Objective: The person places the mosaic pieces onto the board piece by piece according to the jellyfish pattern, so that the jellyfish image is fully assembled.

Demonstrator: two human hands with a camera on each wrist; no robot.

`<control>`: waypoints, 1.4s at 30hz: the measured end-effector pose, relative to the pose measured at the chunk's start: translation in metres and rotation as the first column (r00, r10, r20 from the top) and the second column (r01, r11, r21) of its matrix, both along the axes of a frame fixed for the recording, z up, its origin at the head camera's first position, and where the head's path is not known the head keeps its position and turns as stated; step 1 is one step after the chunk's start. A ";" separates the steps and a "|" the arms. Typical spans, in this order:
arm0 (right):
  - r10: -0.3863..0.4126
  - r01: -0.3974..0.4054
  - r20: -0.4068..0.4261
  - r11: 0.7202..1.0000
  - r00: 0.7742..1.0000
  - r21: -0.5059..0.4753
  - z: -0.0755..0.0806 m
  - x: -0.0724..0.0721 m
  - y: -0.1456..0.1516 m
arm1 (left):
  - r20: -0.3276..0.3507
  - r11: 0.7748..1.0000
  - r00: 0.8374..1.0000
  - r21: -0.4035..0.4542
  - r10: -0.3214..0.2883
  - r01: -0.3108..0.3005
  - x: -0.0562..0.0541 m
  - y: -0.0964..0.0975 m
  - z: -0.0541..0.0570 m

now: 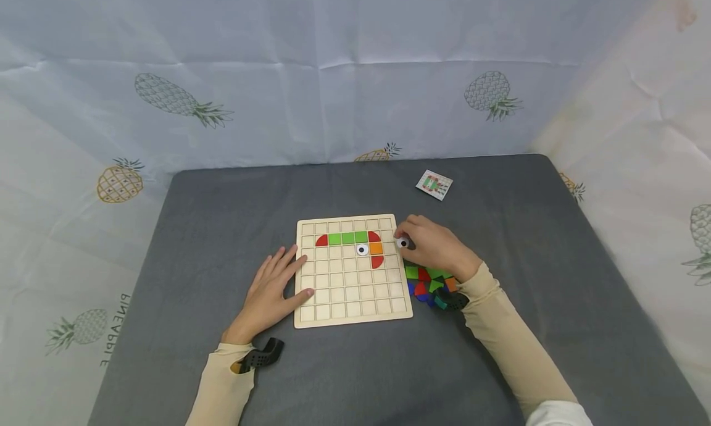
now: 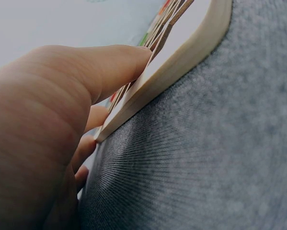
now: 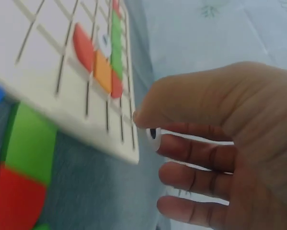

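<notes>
A pale wooden grid board (image 1: 336,295) lies on the table. My left hand (image 1: 269,296) rests at its left edge, thumb and fingertips on the rim, fingers spread. Just off the board's upper right side, my right hand (image 1: 436,244) pinches a round white eye piece (image 1: 402,243) with a black pupil between thumb and fingers. On the grid are a row of green squares (image 1: 347,238) with red quarter-circles (image 1: 321,241) at both ends, an orange square (image 1: 376,248), another red quarter-circle (image 1: 377,262) beneath it, and a second eye piece (image 1: 362,250).
Loose coloured pieces (image 1: 423,274) in green, red, blue and orange lie heaped right of the board, partly under my right wrist. A small pattern card (image 1: 434,184) lies near the far edge of the grey-covered table (image 1: 239,197). Pineapple-printed curtains (image 1: 333,105) hang around it.
</notes>
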State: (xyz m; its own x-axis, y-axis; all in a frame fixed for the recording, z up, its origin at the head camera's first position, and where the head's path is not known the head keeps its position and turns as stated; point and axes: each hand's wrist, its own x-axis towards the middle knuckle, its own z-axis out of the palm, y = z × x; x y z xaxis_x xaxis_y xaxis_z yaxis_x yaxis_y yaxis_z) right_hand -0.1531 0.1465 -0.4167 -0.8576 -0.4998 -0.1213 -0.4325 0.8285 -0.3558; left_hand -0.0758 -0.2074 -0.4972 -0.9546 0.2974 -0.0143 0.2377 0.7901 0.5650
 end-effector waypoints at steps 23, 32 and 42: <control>0.212 -0.213 -0.024 0.973 0.977 -0.088 0.000 -0.025 -0.084 | 0.006 1.000 1.000 0.000 0.002 -0.002 0.000 0.000 0.000; 0.284 -0.289 -0.071 0.955 0.956 -0.065 -0.012 -0.027 -0.109 | 0.004 1.000 1.000 -0.002 -0.004 0.004 -0.001 -0.001 0.000; 0.319 -0.324 -0.137 0.946 0.938 -0.009 -0.028 -0.024 -0.119 | 0.009 1.000 1.000 0.003 -0.003 0.003 0.000 -0.002 -0.001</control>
State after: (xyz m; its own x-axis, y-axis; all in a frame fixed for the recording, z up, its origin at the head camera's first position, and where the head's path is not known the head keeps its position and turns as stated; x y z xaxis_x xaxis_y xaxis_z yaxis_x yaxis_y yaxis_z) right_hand -0.1775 0.0280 -0.4447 -0.6578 -0.7532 0.0021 -0.7188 0.6270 -0.3004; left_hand -0.0757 -0.2093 -0.4980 -0.9535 0.3005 -0.0220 0.2350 0.7875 0.5697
